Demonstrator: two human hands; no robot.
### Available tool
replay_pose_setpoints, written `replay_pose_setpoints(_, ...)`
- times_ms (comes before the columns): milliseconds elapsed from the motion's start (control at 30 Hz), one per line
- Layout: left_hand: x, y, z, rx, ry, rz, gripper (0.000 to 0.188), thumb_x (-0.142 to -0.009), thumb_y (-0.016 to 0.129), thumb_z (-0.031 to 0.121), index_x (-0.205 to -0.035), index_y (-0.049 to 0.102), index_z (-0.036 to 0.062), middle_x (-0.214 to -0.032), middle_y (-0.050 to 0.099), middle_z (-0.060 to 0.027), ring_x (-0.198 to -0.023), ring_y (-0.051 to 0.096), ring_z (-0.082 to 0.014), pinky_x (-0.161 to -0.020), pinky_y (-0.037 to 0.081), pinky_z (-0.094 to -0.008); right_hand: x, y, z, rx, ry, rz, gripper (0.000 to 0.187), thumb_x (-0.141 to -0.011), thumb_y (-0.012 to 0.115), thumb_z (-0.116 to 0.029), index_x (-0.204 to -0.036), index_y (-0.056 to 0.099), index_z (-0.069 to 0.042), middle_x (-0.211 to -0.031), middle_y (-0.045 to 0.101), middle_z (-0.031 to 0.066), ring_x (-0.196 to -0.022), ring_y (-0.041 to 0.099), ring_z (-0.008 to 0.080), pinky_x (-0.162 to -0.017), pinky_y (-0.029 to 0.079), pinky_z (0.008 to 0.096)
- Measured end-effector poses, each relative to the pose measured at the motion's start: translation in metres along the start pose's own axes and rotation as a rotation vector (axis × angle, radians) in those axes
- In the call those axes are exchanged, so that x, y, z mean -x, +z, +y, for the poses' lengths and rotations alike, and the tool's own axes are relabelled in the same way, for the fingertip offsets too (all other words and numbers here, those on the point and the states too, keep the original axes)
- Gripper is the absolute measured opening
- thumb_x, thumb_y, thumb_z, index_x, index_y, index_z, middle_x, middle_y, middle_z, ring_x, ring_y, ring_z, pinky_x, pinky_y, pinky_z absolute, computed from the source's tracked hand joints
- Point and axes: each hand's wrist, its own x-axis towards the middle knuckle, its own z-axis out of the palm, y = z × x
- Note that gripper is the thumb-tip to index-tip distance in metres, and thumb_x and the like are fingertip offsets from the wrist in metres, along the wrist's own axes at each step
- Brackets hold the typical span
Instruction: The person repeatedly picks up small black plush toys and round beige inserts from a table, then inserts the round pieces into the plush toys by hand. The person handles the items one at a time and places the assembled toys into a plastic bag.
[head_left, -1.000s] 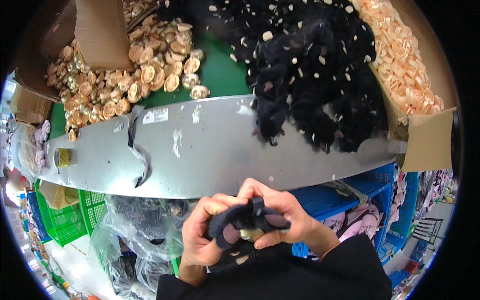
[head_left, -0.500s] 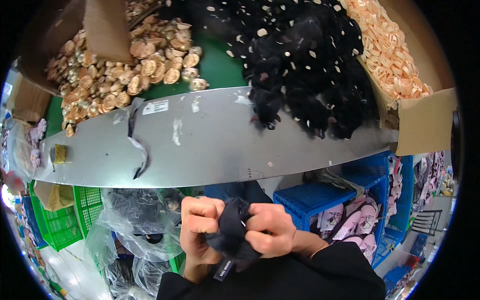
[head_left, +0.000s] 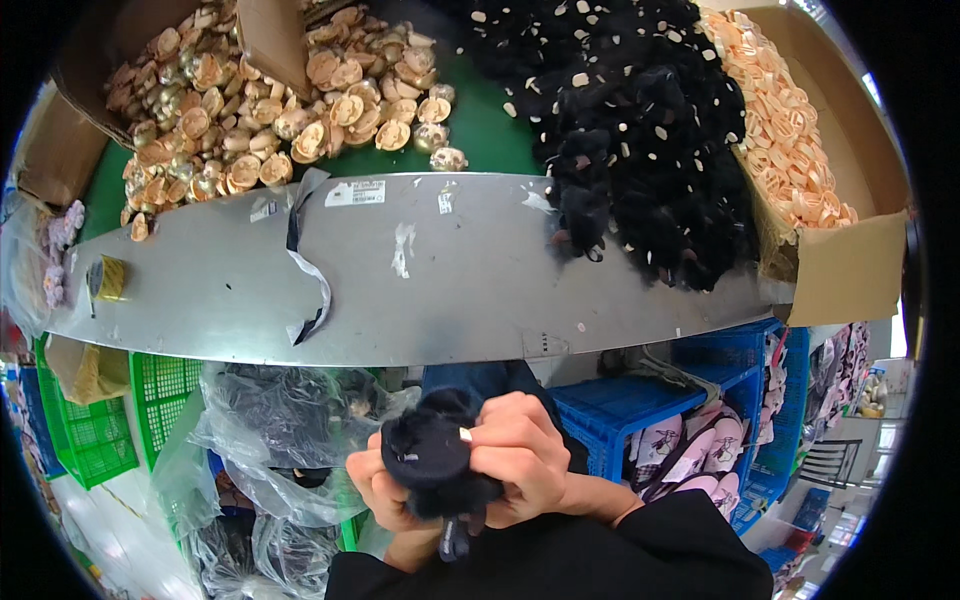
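Observation:
In front of my body, below the table edge, both hands hold a small black plush piece (head_left: 425,458). A smooth round dark face on it is turned up, with fluffy fur about it, and a dark fabric tag (head_left: 453,540) hangs from its lower side. My left hand (head_left: 378,492) is closed on its left side, partly hidden behind it. My right hand (head_left: 522,458) grips its right side, fingers bent over the edge. A small pale piece (head_left: 465,435) shows at the right fingertips; whether it is fixed to the plush I cannot tell.
On the metal-edged table (head_left: 450,300) lie gold and peach half-shells (head_left: 350,110), a pile of black plush pieces (head_left: 640,140), a dark strip (head_left: 308,265) and a tape roll (head_left: 108,277). A carton (head_left: 850,265) holds peach plastic parts. Blue crates (head_left: 620,400) hold pink slippers; green crates (head_left: 85,430) stand left.
The plush piece has been turned so its round flat face points up. My right fingers have shifted over its edge, and the hands have moved slightly left. The view has shifted a little.

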Motion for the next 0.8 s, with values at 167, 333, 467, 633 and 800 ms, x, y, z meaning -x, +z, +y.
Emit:
replay_pose_setpoints(167, -0.006, 0.002, -0.016, -0.125, 0.025, 0.002, 0.026, -0.079, 0.079, 0.01, -0.086, 0.055, 0.0028, -0.094, 0.055, -0.0113, -0.077, 0.062, -0.0256, -0.063, 0.05, -0.0344, 0.002, 0.003, 0.007, 0.052, -0.012, -0.088, 0.037, -0.078, 0.077, -0.034, -0.091, 0.067, -0.001, -0.093, 0.066, 0.0105, -0.088, 0.058, 0.0308, -0.081, 0.052, 0.0469)
replay_pose_setpoints(333, -0.056, 0.02, 0.0, -0.042, 0.348, -0.08, 0.03, -0.069, 0.085, 0.01, -0.089, 0.062, 0.0066, -0.096, 0.063, -0.0093, -0.088, 0.067, -0.0312, -0.07, 0.054, -0.0373, -0.003, 0.003, 0.021, -0.388, 0.27, -0.132, 0.072, -0.068, 0.084, -0.026, -0.123, 0.046, 0.0, -0.119, 0.053, 0.0213, -0.108, 0.059, 0.0351, -0.098, 0.049, 0.0493)
replay_pose_setpoints(467, -0.069, 0.027, 0.013, -0.229, 0.313, -0.364, 0.022, -0.069, 0.077, 0.006, -0.092, 0.078, 0.0085, -0.109, 0.07, -0.0081, -0.104, 0.063, -0.0341, -0.09, 0.053, -0.0439, -0.01, -0.013, 0.031, -0.389, 0.654, 0.103, 0.049, -0.08, 0.069, 0.002, -0.119, 0.039, -0.003, -0.112, 0.054, 0.0118, -0.102, 0.061, 0.0156, -0.082, 0.051, 0.0307)
replay_pose_setpoints(633, -0.062, 0.027, 0.008, 0.387, -0.294, -0.154, 0.033, -0.092, 0.076, 0.015, -0.115, 0.06, -0.002, -0.11, 0.055, -0.0126, -0.087, 0.065, -0.0179, -0.08, 0.056, -0.0307, -0.028, -0.02, 0.023, -0.553, 0.972, 0.04, 0.062, -0.087, 0.058, -0.001, -0.143, 0.03, -0.007, -0.111, 0.054, 0.0115, -0.079, 0.06, 0.0123, -0.069, 0.054, 0.0285)
replay_pose_setpoints(800, -0.072, 0.015, 0.007, 0.412, -0.416, -0.227, 0.021, -0.089, 0.08, 0.008, -0.096, 0.061, 0.0011, -0.09, 0.053, -0.003, -0.075, 0.053, -0.0094, -0.067, 0.044, -0.0231, -0.023, -0.015, 0.018, -0.496, 1.008, -0.175, 0.087, -0.085, 0.064, -0.009, -0.157, 0.017, -0.005, -0.129, 0.048, 0.0162, -0.098, 0.061, 0.0213, -0.089, 0.051, 0.0322)
